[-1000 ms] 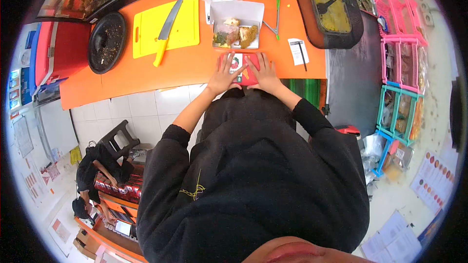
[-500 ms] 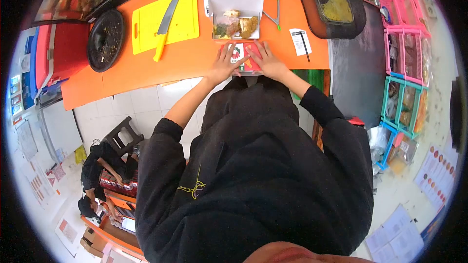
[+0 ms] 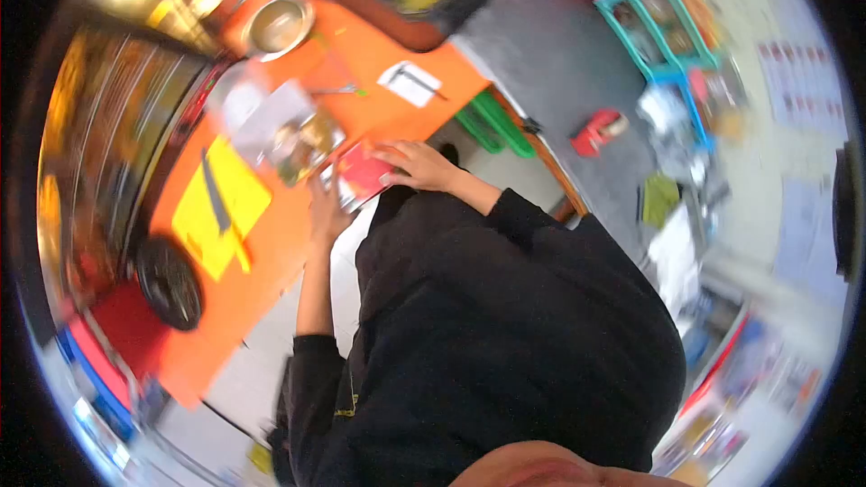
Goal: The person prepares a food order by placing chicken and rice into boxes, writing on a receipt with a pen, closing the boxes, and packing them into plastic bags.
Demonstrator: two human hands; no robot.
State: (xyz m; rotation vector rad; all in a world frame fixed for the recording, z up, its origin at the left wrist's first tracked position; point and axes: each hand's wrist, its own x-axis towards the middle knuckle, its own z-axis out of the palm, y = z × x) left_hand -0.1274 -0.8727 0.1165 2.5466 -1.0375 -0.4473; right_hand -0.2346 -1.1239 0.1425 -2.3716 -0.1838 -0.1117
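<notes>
The open white box (image 3: 281, 112) contains browned food pieces (image 3: 307, 142) with something green beside them; the metal bowl (image 3: 280, 27) holds pale, blurred contents, and the dark tray (image 3: 429, 34) holds yellow food. The red box (image 3: 361, 171) lies at the table (image 3: 298, 234) edge between the hands: the right hand (image 3: 419, 165) rests on its right side, fingers extended and unclosed; the left hand (image 3: 330, 209) touches its left side, its grip too blurred to tell.
</notes>
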